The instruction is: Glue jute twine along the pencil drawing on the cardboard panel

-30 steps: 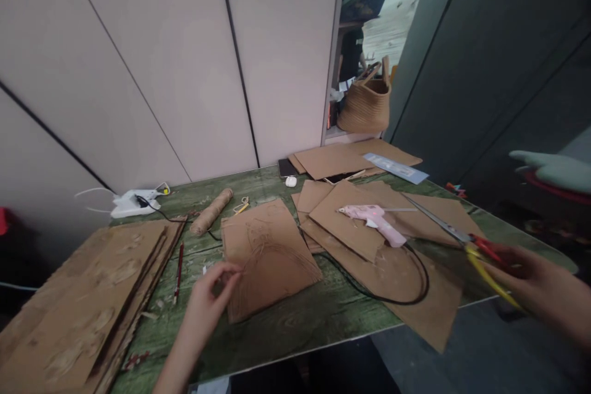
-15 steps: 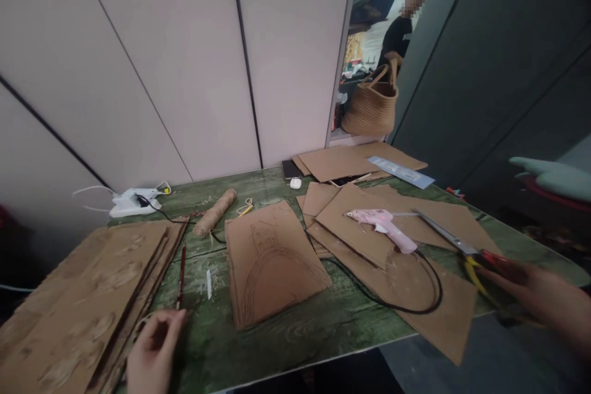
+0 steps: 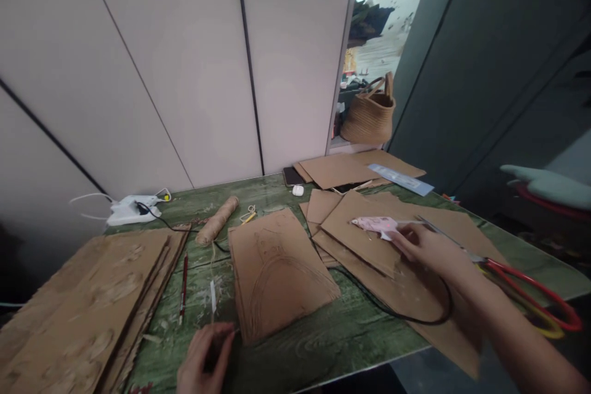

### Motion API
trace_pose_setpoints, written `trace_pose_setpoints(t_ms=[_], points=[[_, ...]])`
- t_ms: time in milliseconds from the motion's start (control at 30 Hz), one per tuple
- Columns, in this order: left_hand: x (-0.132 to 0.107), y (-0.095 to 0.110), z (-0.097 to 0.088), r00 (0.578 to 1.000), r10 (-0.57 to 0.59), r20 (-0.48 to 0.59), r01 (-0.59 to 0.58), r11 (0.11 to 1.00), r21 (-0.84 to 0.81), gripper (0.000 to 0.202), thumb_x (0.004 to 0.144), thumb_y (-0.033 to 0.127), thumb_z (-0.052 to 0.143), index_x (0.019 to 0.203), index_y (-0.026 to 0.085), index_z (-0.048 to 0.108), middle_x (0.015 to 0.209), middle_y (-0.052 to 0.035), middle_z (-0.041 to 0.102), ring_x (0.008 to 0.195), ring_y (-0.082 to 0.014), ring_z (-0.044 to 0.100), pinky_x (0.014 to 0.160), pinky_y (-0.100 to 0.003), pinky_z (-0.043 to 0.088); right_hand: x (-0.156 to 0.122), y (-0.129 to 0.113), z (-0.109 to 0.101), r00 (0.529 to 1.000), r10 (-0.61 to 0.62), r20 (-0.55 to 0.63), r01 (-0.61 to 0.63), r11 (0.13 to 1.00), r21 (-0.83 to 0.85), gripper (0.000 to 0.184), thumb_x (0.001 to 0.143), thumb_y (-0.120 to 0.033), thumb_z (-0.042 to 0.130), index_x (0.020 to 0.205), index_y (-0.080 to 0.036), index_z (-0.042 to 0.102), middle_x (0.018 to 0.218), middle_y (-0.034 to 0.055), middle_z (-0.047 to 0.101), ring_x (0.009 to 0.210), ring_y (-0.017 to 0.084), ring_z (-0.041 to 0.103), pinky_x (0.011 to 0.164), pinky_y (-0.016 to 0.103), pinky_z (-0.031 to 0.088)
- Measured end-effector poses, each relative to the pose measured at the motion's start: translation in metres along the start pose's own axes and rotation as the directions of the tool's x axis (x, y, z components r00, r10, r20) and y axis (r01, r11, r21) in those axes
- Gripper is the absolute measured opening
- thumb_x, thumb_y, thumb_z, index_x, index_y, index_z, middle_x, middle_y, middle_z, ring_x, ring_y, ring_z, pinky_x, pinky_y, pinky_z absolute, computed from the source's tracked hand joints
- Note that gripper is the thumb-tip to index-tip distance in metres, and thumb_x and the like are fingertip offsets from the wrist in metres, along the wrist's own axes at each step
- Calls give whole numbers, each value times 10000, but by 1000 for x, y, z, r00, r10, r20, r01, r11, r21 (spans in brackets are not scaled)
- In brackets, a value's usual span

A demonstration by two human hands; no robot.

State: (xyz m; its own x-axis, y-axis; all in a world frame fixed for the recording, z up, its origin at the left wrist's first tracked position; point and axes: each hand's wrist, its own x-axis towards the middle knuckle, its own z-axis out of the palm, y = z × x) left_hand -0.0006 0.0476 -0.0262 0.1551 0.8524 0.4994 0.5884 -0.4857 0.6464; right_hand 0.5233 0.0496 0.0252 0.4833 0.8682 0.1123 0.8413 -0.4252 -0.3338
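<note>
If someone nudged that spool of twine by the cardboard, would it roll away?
Probably yes. The twine spool is a long cylinder lying on its side on the table. It looks light, and its loose tail would likely trail behind.

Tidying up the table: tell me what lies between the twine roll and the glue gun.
In the head view, the drawn-on cardboard sheet lies between the twine roll and the glue gun.

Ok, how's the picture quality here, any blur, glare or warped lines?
Head view: wide-angle bend in the wall panel seams; bright, washed-out doorway behind; dim, soft light on the table; right hand at the pink glue gun slightly smeared; left hand fairly sharp.
</note>
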Motion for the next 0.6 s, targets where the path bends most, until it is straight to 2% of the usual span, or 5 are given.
trace_pose_setpoints(t_ms=[200, 333, 400, 467, 600], points=[[0, 4, 7, 996, 90, -21, -88, 993, 80, 187, 904, 398, 645, 916, 241, 746, 864, -17, 775, 778, -175, 747, 728, -231, 607, 10, -9, -1, 991, -13, 134, 18, 999, -40, 473, 868, -586, 427, 895, -180, 669, 852, 159, 744, 817, 320, 691, 694, 362, 452], [-2, 7, 8, 999, 47, -20, -46, 997, 55, 234, 901, 431, 641, 827, 223, 718, 748, -13, 734, 670, -160, 714, 638, -209, 586, 0, -23, -20, 995, 94, 15, -96, 985, 142, 446, 796, -620, 470, 848, -212, 645, 778, 134, 723, 800, 347, 678, 696, 391, 461], [-3, 10, 8, 1000, 1, -13, 0, 999, 36, 268, 898, 451, 639, 780, 216, 693, 693, -5, 704, 603, -150, 687, 579, -197, 562, -10, -35, -35, 993, 121, -11, -104, 896, 431, 441, 775, -643, 517, 872, -221, 597, 771, 122, 710, 794, 326, 678, 684, 374, 477], [-4, 13, 8, 1000, -30, 2, 30, 999, 23, 277, 894, 455, 641, 763, 214, 675, 663, 5, 683, 552, -138, 660, 542, -189, 539, -20, -47, -49, 994, 96, 51, -104, 704, 702, 456, 753, -662, 598, 879, -228, 540, 759, 99, 690, 720, 265, 663, 646, 332, 482], [-4, 17, 9, 999, -35, 22, 35, 999, 14, 272, 902, 446, 630, 755, 218, 655, 614, 27, 646, 488, -124, 617, 494, -182, 507, -36, -65, -62, 975, -66, 213, -150, 510, 847, 508, 732, -682, 690, 728, -211, 500, 592, 7, 542, 495, 118, 449, 484, 260, 344]])
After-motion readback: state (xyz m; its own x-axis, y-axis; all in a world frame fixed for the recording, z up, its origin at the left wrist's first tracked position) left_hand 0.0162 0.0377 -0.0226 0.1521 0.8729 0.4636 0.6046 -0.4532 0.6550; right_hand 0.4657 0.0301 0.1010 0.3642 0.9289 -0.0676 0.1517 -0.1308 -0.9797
